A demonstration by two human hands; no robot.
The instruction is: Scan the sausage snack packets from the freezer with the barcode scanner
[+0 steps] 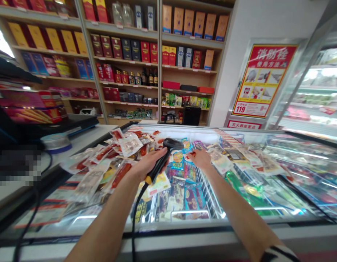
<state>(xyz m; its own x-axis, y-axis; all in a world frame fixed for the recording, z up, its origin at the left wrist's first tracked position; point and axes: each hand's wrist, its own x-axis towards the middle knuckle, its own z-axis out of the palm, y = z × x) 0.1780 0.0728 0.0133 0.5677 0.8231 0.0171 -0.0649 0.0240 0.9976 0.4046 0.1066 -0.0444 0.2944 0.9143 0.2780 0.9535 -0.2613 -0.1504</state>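
Note:
A black handheld barcode scanner [159, 164] is gripped in my left hand [150, 163], its head pointing away and to the right. The scanner's cable [133, 222] runs down toward the bottom edge. My right hand [201, 159] has its fingers closed on the edge of a small packet [188, 157], white with a bit of red, just right of the scanner head. Most of that packet is hidden by my fingers. Vacuum-packed sausages [122, 175] are heaped on the freezer's glass top left of my left hand. More clear packets [219, 160] lie right of my right hand.
Ice cream packs [194, 198] sit in wire baskets inside the chest freezer [234, 233]. A counter [10, 185] with a roll of tape [56, 142] and red snack boxes [32, 105] is at the left. Shelves [127, 60] of boxed bottles stand behind.

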